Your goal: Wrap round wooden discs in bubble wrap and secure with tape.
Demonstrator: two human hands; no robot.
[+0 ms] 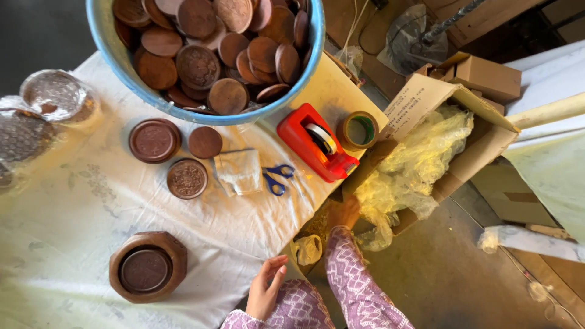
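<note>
At the lower middle of the frame, the right hand [344, 213] is reaching into the yellow plastic [408, 167] that is spilling out of the open carton [481, 146]; its fingers are buried in the film, so I cannot tell whether its grip is closed on anything. The left hand [265, 289] is hovering at the bench [73, 225] edge, fingers apart and holding nothing.

The plastic is lying as a crumpled mass whose long axis is running diagonally, from the carton's mouth at right of centre down towards the lower middle, its loose end pointing at the wrist.

The film looks thin and slack; in my judgement a pull could tear it, or drag the whole wad out onto the floor, since the carton is tilting open.

Further out on the bench, the scissors [277, 178], a red tape dispenser [317, 151] and a tape roll [358, 130] are lying close together. Brown discs [186, 178] are sitting left of them, a wooden holder [148, 266] at lower left, and a blue tub [207, 45] of discs at the top.
</note>
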